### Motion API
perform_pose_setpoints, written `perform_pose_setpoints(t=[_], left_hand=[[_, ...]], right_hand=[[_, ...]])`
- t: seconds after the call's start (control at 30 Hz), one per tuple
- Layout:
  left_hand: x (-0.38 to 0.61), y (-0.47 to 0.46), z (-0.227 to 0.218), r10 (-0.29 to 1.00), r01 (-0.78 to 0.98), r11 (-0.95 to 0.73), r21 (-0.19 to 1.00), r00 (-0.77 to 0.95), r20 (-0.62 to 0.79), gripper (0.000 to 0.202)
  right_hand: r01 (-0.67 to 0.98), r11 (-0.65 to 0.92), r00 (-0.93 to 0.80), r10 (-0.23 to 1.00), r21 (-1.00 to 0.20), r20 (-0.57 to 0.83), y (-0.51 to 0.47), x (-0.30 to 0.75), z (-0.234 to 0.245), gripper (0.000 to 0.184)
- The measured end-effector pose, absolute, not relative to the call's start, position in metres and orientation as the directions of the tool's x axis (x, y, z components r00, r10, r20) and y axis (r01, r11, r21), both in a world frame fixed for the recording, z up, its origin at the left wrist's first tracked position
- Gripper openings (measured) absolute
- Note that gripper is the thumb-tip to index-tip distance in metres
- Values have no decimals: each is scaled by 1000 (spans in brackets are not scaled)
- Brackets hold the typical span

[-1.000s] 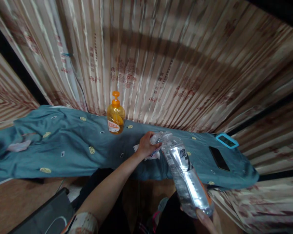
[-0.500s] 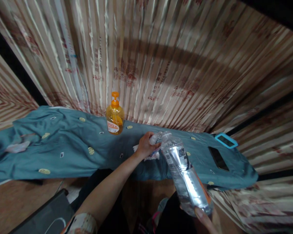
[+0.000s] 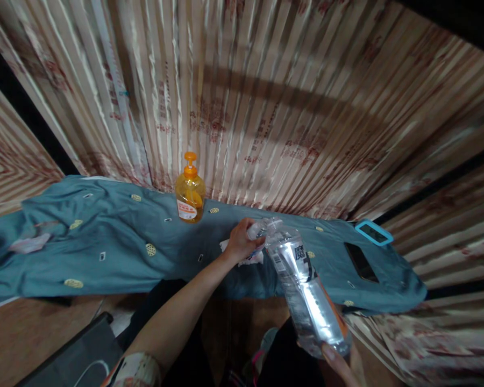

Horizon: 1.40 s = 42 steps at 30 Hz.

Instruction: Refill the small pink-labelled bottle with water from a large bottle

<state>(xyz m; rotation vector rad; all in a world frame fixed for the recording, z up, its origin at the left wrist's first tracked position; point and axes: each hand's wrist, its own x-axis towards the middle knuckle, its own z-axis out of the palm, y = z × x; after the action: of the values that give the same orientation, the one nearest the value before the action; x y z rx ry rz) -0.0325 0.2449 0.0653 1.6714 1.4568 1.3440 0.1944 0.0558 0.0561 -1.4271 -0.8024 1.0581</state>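
Observation:
My left hand (image 3: 241, 240) is closed around a small clear object at the mouth of a large clear plastic bottle (image 3: 304, 287); the object is too small to make out. The bottle is tilted, its neck pointing up and left toward that hand. My right hand (image 3: 341, 364) grips the bottle's base at the lower edge of the view, mostly out of frame. A crumpled white tissue (image 3: 250, 257) lies just under my left hand on the teal cloth (image 3: 105, 252).
An orange pump soap bottle (image 3: 190, 190) stands at the back of the cloth by the striped curtain (image 3: 266, 107). A black phone (image 3: 361, 262) and a blue-cased phone (image 3: 373, 232) lie at the right end. White scraps (image 3: 30, 243) lie far left.

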Motion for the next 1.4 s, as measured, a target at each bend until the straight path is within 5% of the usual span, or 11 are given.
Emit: perform_pose_setpoints(t=[1.4], left_hand=[[-33,244,67,938,401,-278,873,-83,337,30]], right_hand=[[-42,-113,350,929,-993,-120,55,187,70,71]])
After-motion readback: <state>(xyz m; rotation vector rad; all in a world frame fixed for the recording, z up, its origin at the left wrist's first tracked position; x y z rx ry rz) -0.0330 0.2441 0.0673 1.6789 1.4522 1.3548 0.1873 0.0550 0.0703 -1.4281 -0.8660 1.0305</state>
